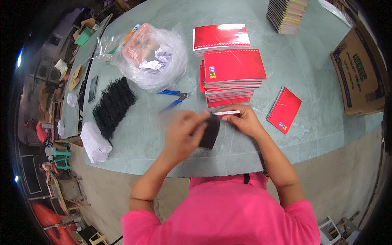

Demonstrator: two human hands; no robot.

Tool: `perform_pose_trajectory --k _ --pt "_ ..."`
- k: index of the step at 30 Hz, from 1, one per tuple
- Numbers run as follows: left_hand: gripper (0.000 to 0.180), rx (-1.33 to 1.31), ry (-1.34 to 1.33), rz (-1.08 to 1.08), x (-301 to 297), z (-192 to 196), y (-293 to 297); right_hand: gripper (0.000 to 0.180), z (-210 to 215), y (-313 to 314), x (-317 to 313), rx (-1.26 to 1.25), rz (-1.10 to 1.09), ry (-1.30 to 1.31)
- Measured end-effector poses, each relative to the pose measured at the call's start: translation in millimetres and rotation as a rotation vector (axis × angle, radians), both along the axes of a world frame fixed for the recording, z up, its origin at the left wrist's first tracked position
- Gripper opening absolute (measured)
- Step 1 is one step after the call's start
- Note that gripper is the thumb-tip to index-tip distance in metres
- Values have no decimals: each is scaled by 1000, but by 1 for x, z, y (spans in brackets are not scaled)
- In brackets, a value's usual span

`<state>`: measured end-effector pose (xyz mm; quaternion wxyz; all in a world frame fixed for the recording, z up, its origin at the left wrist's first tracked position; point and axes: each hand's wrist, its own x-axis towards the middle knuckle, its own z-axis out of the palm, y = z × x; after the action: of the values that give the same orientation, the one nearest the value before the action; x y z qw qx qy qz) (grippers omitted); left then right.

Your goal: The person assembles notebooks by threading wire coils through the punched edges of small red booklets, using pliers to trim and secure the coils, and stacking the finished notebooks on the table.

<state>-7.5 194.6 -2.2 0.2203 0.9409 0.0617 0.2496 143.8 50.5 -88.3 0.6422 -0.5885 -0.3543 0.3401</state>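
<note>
The left hand (182, 132) blurs before a dark flap (210, 134), its grip unclear; the right hand (243, 119) pinches a thin notebook (227, 112) edge-on between its fingers, just before the red stack (234, 67) on the counter (322, 118); the notebook seems light, flexible, slick-covered; best gripped flat across both faces.

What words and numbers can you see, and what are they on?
I don't copy out print, but here's where it is:
Lone red notebook: colourful letters near one corner.
Front notebook stack: similar letters, turned sideways.
Back notebook stack: small letters near one corner.
Cardboard box: dark printing on its side.
</note>
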Motion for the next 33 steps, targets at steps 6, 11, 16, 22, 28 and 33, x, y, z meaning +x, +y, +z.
perform_pose_trajectory --k 6,11,16,22,28,33 --pt "30 11 168 -116 6 -9 -15 23 1 -2 0 -45 13 -3" --pt "35 79 -93 80 19 17 -6 25 -11 -3 1 -34 6 -69" --pt "32 -52 -62 68 26 12 -8 26 -10 -3 0 -40 19 -73" --pt "31 -74 127 -94 24 2 -18 29 -15 0 0 24 14 -136" --pt "32 -181 523 -271 4 -24 -30 27 -12 -1 1 2 21 -104" --pt "28 -24 224 -193 3 -24 -24 24 -2 0 -3 156 14 61"
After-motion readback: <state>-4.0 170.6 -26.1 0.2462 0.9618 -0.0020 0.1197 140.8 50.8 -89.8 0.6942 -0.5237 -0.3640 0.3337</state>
